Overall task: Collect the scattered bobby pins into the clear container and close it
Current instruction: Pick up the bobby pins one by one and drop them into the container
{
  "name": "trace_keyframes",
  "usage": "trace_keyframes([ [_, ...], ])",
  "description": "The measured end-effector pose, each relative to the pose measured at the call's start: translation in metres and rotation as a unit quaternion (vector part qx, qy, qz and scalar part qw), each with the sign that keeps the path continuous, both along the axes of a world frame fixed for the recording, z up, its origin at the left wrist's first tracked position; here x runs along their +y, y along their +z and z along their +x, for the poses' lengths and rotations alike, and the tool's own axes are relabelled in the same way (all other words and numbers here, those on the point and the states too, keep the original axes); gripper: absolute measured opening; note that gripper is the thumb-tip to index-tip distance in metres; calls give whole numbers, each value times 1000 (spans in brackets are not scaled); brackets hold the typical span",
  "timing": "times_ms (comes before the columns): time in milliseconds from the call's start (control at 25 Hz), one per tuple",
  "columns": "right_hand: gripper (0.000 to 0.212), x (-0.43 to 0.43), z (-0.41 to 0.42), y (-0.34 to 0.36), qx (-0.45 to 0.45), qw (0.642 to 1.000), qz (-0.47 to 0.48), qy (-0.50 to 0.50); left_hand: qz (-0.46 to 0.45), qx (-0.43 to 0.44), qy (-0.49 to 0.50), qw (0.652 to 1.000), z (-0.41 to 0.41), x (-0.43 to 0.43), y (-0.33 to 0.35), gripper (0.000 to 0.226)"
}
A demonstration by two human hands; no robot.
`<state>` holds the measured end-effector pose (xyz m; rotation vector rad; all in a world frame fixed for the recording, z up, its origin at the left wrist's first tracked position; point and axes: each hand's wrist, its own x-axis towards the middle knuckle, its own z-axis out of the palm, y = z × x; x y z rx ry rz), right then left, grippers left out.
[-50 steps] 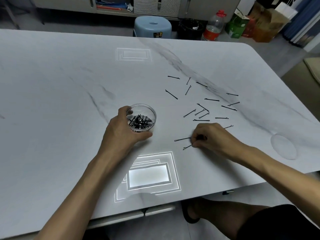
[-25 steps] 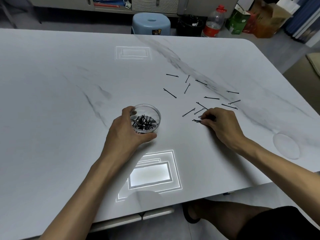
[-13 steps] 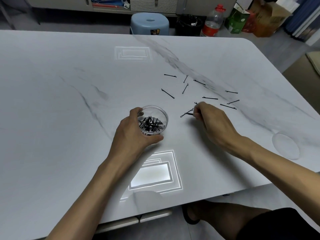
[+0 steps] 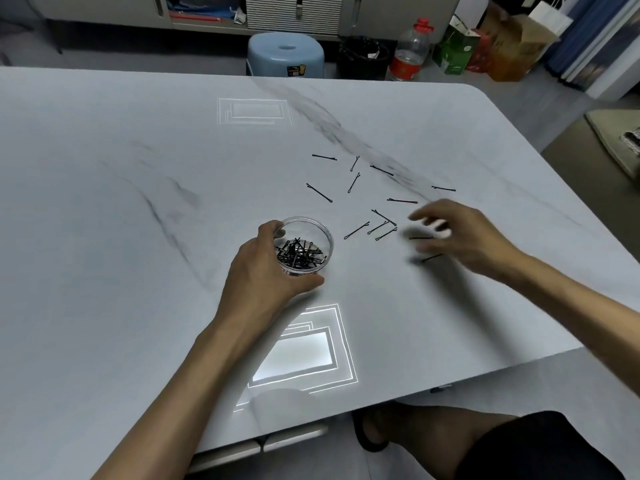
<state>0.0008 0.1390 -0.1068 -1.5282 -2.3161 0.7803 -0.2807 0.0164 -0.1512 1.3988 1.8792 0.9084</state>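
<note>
Black shorts (image 4: 554, 448): lowest right corner, on the person's bent leg, with a dark sandal (image 4: 369, 441) on the floor beside the knee.
Desk (image 4: 104, 254): pale top with grey marble veins and rounded corners; all the task's things lie on it.
Near reflection (image 4: 298, 355): bright rectangle of light on the desk top, close to the front edge.
Left hand (image 4: 263, 271): comes in from the front edge and grips the clear container from its left, thumb curled along the near wall, fingers round the far rim.
Clear container (image 4: 325, 237): round and open-topped, standing upright near the middle of the desk.
Collected pins (image 4: 299, 254): dark tangle lying in the bottom of the container.
Right hand (image 4: 464, 233): right of the container and apart from it, blurred, low over the desk, fingers loosely spread and pointing left, not closed on any pin.
Two nearest pins (image 4: 431, 258): flat on the desk under those fingertips; contact cannot be told through the blur.
Scattered bobby pins (image 4: 356, 230): four lie in a loose cluster between the container and the right hand; seven more are spread further back, well apart from each other.
Far reflection (image 4: 254, 110): fainter rectangle of light beyond the pins.
Floor behind the desk: blue stool (image 4: 285, 53), black bin (image 4: 362, 58), red-capped bottle (image 4: 410, 50), green box (image 4: 455, 51), cardboard box (image 4: 512, 39).
</note>
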Motion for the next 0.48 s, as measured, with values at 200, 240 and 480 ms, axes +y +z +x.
trace_keyframes([
  [200, 40, 8, 42, -20, -68, 996, -33, -52, -2, 7, -3, 1000, 9, 5, 2, 92],
  [240, 31, 9, 34, -25, -45, 997, -18, -53, -2, 7, -3, 1000, 9, 5, 2, 91],
  [480, 14, 18, -10, -38, 8, 1000, -2, -4, -2, 4, -3, 1000, 10, 6, -1, 90],
])
